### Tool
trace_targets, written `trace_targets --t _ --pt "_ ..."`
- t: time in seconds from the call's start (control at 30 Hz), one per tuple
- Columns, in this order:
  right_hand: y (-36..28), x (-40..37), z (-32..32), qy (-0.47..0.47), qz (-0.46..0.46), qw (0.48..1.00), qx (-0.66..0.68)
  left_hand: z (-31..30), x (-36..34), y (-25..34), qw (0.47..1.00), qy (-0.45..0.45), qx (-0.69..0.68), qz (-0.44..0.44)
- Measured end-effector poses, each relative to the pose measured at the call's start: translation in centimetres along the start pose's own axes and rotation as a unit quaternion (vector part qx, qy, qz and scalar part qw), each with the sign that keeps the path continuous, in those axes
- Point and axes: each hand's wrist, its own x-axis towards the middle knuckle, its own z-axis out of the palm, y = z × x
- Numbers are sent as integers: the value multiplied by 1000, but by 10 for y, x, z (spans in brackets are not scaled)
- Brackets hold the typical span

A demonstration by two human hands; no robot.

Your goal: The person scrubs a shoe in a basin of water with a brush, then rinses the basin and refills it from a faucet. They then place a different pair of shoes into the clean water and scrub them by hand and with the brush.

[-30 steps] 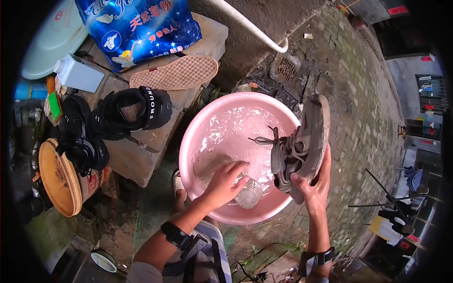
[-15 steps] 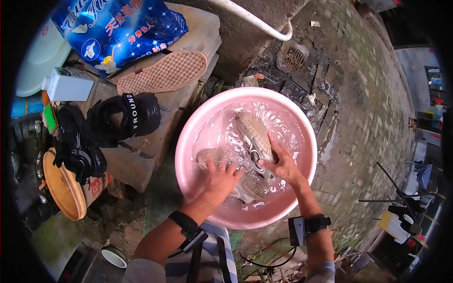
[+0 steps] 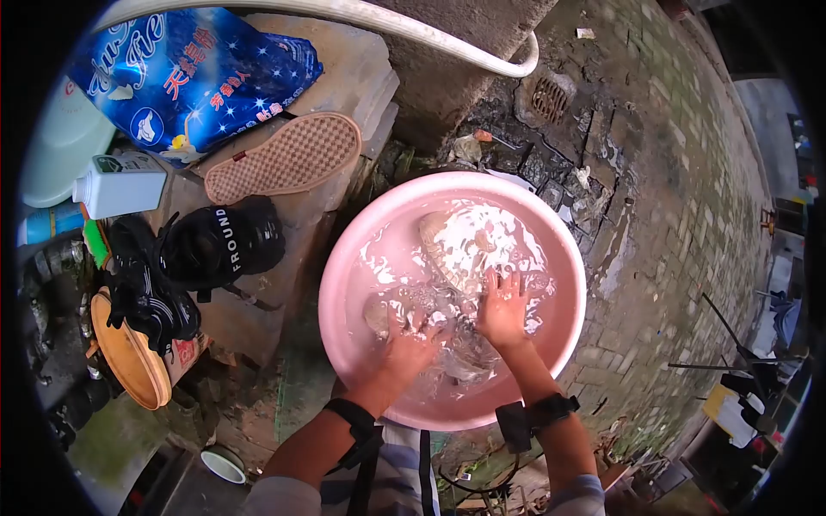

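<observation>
A pink basin (image 3: 570, 301) holds water and a pair of light, greyish-beige sneakers. The upper sneaker (image 3: 440, 249) lies under the rippling surface, blurred by glare. My right hand (image 3: 504, 314) presses flat against its lower right side, fingers stretched upward and apart. Lower in the basin, the other sneaker (image 3: 469, 359) lies sideways under water. Over it rests my left hand (image 3: 411, 348), its spread fingertips dipping into the water. Ripples hide exactly where those fingertips touch.
Left of the basin, a stone ledge carries a blue soap powder bag (image 3: 198, 86), a woven insole (image 3: 284, 159), black shoes (image 3: 228, 243) and a white bottle (image 3: 125, 185). A white pipe (image 3: 413, 30) crosses above. A floor drain (image 3: 549, 99) lies beyond the basin.
The upper sneaker has gone down under the water, and my right hand has turned flat onto it. My left hand has sunk slightly lower. The view has shifted a little.
</observation>
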Motion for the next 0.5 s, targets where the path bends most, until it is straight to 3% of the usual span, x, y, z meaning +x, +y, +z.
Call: trace_targets --t 0.1,0.17,0.23,0.3,0.33,0.4,0.47,0.5 --pt "-11 -7 -7 79 -18 996 -22 3 -3 -2 999 48 21 9" --pt "-28 -21 -19 187 -32 980 59 1 -3 -6 998 54 3 20" --pt "-46 -46 -35 205 -47 974 87 -7 -7 -12 997 71 -30 26" --pt "-57 -73 -43 157 -130 958 199 -24 -12 -22 994 88 -62 31" --pt "-56 -83 -38 111 -168 963 177 -37 -17 -32 982 90 -155 60" --pt "-55 -95 -25 63 -139 976 157 -44 -23 -51 945 101 -297 92" --pt "-45 -92 1 -21 -65 988 141 -50 -32 -57 961 90 -254 65" --pt "-46 -88 5 -20 -63 987 144 -54 -35 -59 973 82 -212 37"
